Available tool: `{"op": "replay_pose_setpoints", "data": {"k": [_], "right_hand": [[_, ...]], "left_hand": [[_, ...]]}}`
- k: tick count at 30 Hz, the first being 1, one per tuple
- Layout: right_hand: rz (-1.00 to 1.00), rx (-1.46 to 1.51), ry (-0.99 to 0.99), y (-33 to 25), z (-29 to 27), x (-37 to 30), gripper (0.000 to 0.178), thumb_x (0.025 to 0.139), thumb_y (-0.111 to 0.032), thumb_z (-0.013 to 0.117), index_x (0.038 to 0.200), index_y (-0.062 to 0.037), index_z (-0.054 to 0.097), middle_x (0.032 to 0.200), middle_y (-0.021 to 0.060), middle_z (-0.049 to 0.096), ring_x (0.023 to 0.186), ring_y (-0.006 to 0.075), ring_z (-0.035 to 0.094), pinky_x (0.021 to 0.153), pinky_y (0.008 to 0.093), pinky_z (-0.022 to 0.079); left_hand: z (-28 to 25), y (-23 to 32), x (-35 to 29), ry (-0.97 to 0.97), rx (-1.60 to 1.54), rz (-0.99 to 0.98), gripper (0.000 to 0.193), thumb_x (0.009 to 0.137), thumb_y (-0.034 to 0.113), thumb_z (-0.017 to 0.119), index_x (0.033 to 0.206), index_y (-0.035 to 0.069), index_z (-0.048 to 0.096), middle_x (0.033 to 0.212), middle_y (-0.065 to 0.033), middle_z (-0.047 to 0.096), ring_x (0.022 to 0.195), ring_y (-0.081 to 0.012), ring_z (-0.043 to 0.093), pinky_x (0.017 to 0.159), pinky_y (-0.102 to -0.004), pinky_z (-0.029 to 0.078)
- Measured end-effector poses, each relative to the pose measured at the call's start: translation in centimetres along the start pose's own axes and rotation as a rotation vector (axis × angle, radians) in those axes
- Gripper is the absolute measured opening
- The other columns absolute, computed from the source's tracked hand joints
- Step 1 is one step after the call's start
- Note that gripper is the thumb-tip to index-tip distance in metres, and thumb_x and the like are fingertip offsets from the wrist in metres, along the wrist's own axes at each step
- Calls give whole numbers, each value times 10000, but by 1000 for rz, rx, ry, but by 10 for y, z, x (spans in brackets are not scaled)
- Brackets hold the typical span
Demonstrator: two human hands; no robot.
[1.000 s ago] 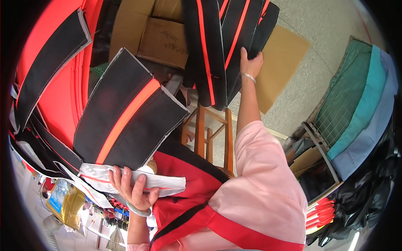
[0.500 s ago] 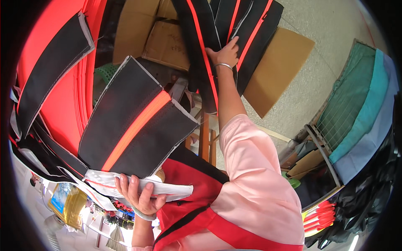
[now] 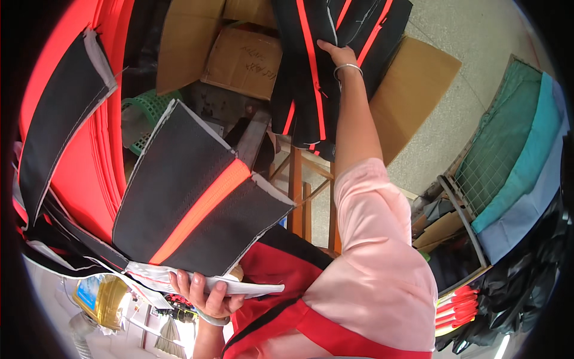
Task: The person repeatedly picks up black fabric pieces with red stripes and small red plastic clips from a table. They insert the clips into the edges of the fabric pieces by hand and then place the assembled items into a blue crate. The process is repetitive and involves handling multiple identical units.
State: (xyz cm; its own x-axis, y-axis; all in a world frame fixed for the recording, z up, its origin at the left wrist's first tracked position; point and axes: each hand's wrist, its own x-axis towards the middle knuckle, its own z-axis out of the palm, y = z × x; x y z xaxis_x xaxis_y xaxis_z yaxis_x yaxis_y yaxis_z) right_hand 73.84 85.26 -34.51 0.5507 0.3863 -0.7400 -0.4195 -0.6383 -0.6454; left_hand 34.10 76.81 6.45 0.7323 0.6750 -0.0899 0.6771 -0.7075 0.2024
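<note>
So, the black panel (image 3: 170, 170) with an orange stripe (image 3: 202, 209) is over on the left, its white edge (image 3: 262, 289) held in the left hand (image 3: 206, 295), fingers curled nearly closed. Right hand (image 3: 344, 57) is up on the black strips (image 3: 288, 72), fingers mostly hidden, can't tell how tight. Wooden legs (image 3: 296, 188) show below those, cardboard box (image 3: 239, 64) just beside.

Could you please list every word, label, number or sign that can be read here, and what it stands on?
Cardboard box: dark handwriting on its side, which I won't copy out.
Yellow object with blue panel: any lettering too small and blurred to read.
Black fabric panel with an orange strip, above the left hand: no readable text.
</note>
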Motion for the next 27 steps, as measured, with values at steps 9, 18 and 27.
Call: {"op": "replay_pose_setpoints", "data": {"k": [9,18,27], "right_hand": [[-322,-342,174,-16,2,-41,1029,654,-371,820,1385,154,321,1200,335,590,1136,392,600,949,387,480],[-155,-339,445,82,-74,24,1292,519,-328,924,1457,108,150,1327,323,496,1260,395,492,1075,364,394],[77,-20,83,36,-81,-17,666,645,-240,857,1137,140,619,1125,191,664,1003,248,648,894,333,495]], "left_hand": [[-1,1,-6,-20,11,2,492,949,587,444,1318,265,499,1486,-93,359,1398,-389,306,1128,-634,178],[1,-3,2,5,4,21,472,955,569,444,1296,249,508,1465,-97,383,1383,-385,327,1133,-619,186],[2,1,8,32,-67,-3,381,898,479,591,1161,204,611,1382,-119,489,1328,-411,409,1124,-599,220]]}}
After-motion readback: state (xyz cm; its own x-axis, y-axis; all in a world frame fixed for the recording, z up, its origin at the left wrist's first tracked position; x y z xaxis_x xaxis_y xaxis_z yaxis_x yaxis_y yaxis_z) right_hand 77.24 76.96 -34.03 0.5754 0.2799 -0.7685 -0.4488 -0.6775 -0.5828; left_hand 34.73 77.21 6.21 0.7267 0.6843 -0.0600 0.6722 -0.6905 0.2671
